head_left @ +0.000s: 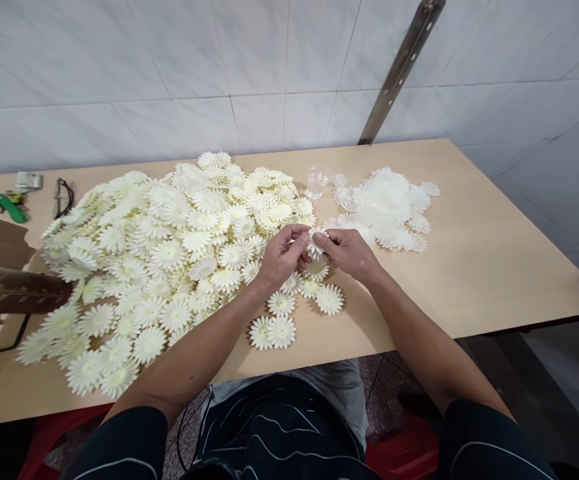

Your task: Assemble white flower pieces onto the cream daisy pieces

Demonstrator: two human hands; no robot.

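Flower (316, 241), a thin cream daisy with slim petals, is pinched by fingers of our left hand (282, 257) and right hand (349, 252) over the wooden desk (479, 267).

From our right hand (350, 253), we find bare desk (494, 260) open from three to five o'clock. The big flower heap (169, 253) blocks eight to eleven, a clear cup (316, 181) stands at twelve, a white pile (389, 207) at one, and loose flowers (279, 327) lie at seven.
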